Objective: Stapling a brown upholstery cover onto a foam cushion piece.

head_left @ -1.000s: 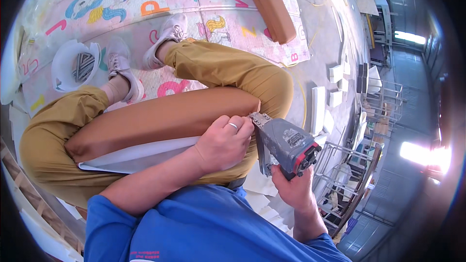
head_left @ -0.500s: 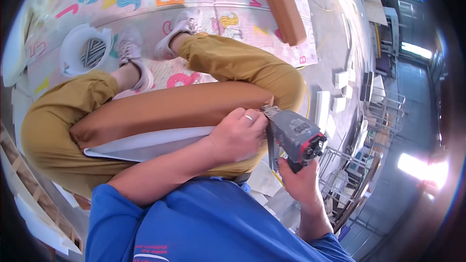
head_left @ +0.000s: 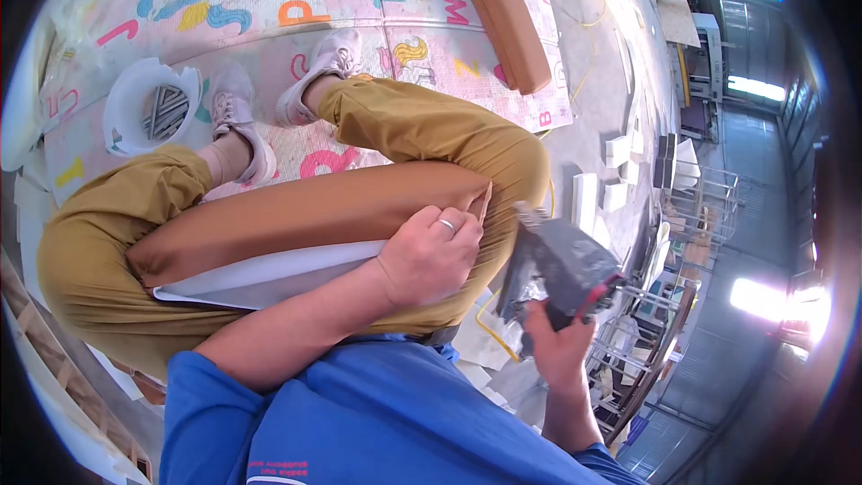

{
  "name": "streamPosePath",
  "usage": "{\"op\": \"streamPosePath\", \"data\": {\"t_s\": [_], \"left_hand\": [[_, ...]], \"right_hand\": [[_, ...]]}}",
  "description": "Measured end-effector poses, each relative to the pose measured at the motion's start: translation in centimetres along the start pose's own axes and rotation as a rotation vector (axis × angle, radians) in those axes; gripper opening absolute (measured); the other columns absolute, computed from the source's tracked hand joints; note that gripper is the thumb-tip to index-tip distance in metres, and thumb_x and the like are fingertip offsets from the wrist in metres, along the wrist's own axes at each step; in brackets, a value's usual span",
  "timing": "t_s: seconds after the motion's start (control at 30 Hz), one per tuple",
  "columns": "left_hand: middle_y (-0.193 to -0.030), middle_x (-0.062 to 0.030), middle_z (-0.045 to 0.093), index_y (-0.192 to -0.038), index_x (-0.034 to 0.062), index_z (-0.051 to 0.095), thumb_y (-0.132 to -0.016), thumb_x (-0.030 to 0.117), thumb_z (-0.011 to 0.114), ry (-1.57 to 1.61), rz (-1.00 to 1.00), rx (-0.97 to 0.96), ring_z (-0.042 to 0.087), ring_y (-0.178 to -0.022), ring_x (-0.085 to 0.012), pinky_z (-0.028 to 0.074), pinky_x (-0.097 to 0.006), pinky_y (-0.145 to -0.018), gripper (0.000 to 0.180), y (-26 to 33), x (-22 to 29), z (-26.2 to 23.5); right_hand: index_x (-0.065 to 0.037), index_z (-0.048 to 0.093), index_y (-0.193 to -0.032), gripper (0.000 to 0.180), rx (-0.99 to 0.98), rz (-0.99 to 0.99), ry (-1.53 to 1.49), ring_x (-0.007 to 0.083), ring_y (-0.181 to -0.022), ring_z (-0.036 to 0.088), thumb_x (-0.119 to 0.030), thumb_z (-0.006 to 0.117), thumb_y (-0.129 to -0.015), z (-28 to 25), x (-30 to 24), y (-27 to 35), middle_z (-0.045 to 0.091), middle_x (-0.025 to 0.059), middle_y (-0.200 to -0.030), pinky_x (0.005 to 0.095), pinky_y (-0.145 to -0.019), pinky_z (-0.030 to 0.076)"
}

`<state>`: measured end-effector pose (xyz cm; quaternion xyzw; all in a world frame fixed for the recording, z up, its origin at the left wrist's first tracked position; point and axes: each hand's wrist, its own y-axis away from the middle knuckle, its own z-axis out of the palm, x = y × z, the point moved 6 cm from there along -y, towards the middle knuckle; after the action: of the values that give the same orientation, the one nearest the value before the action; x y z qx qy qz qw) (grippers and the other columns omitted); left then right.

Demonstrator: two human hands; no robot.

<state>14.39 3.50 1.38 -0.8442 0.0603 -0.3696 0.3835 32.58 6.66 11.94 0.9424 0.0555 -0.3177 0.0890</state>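
Note:
Across my lap lies a long brown upholstered pad [head_left: 314, 202], its cover looking like leather. A white and grey lining [head_left: 269, 274] shows along its near side. My left hand [head_left: 431, 256] is closed on the cover near the right end, where an unfastened brown flap stands up at the corner. In my right hand [head_left: 561, 346] is a dark grey pneumatic staple gun [head_left: 570, 260] with a red trim. It is held off to the right, its nose apart from the pad and slightly blurred.
A printed foam play mat [head_left: 269, 45] covers the floor ahead. On it stand a white tub [head_left: 117, 117] with metal staple strips [head_left: 168, 112] and another brown pad [head_left: 507, 31]. A yellow air hose [head_left: 494, 328] runs by my right leg. White blocks and metal racks [head_left: 660, 305] lie rightward.
The staple gun has moved right and away from the pad's right end, in my right hand. My left hand still grips the cover. The view has shifted slightly.

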Motion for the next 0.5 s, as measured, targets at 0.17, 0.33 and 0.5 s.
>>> {"op": "streamPosePath", "data": {"t_s": [0.17, 0.33, 0.5], "left_hand": [[-0.087, -0.0068, 0.057, -0.088, -0.0018, 0.068, -0.077, 0.008, 0.067, -0.074, 0.008, 0.006, 0.054, -0.072, -0.0215, 0.046, -0.034, -0.061, 0.015, -0.8, -0.2, -0.7], [-0.092, -0.0072, 0.059, -0.097, 0.0, 0.068, -0.074, 0.005, 0.069, -0.025, -0.087, -0.14, 0.059, -0.079, -0.024, 0.048, -0.036, -0.066, 0.023, -2.2, -1.6, -2.5], [-0.113, -0.0126, 0.059, -0.114, 0.0015, 0.067, -0.073, 0.004, 0.074, -0.052, -0.208, -0.266, 0.062, -0.097, -0.0312, 0.051, -0.041, -0.08, 0.041, -3.4, -3.7, -6.9]], "right_hand": [[-0.002, 0.063, -0.1, 0.015, 0.164, -0.05, 0.232, 0.0108, -0.057, 0.057, -0.007, 0.068, -0.087, -3.3, 9.0, -5.0, 0.062, 0.0043, -0.07, 0.0286, -0.053, 0.045], [-0.004, 0.061, -0.114, 0.043, 0.084, 0.058, 0.401, 0.0413, -0.082, 0.066, -0.022, 0.068, -0.075, 2.0, 24.6, -10.6, 0.067, 0.023, -0.087, 0.0472, -0.076, 0.051], [-0.006, 0.067, -0.112, 0.05, -0.29, 0.179, 0.51, 0.0394, -0.099, 0.069, -0.039, 0.076, -0.076, 11.1, 39.5, -9.0, 0.071, 0.0235, -0.101, 0.0434, -0.087, 0.053]]}}
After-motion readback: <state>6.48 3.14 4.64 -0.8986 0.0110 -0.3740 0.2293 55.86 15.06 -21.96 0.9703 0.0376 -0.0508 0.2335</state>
